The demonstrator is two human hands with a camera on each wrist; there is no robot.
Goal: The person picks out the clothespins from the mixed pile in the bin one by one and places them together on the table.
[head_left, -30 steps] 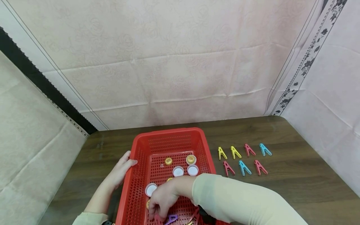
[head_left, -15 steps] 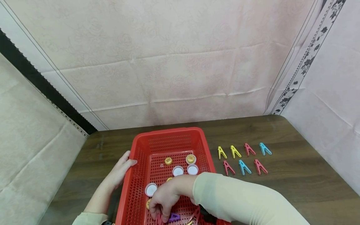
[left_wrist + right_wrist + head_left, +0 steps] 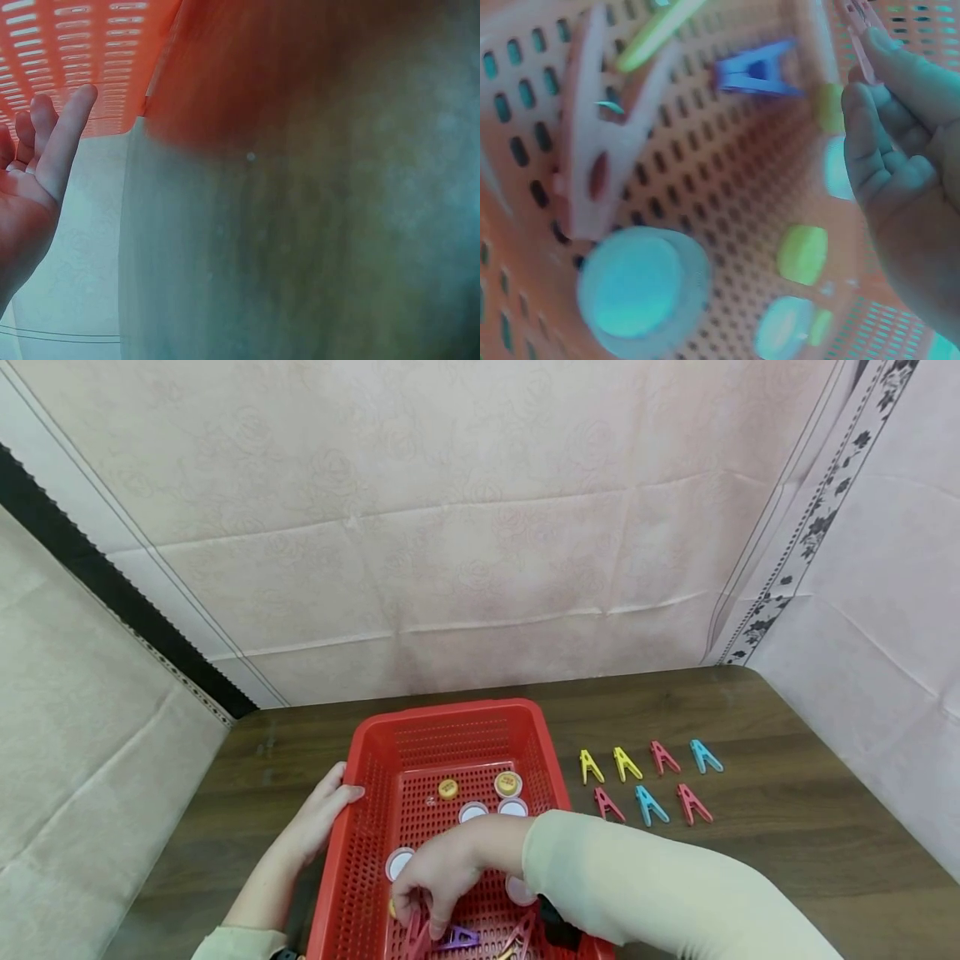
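A red perforated plastic basket (image 3: pixel 442 710) stands on the wooden table. My left hand (image 3: pixel 315 822) grips its left rim, the thumb lapping over the edge and the fingers against the outer wall. Inside the basket's near end, my right hand (image 3: pixel 442 872) pinches a pink clothespin (image 3: pixel 862 49) between thumb and fingers. Just right of these fingertips lies a purple clothespin (image 3: pixel 460 937). Another pink clothespin (image 3: pixel 600 142) lies at the near right of the basket, close to a yellow piece (image 3: pixel 656 37). My right forearm hides part of the basket floor.
Round white caps (image 3: pixel 400 862) and yellow round pieces (image 3: pixel 447 789) lie scattered in the basket. On the table to its right, two rows of clothespins include yellow (image 3: pixel 591 767), pink (image 3: pixel 694 804) and blue (image 3: pixel 651 806) ones. Cloth-covered walls (image 3: pixel 480 543) enclose the table.
My right hand has shifted slightly upward with the pink clothespin, which now shows more below the fingers. A white cap has come into view beside the right wrist. My left hand stays on the rim.
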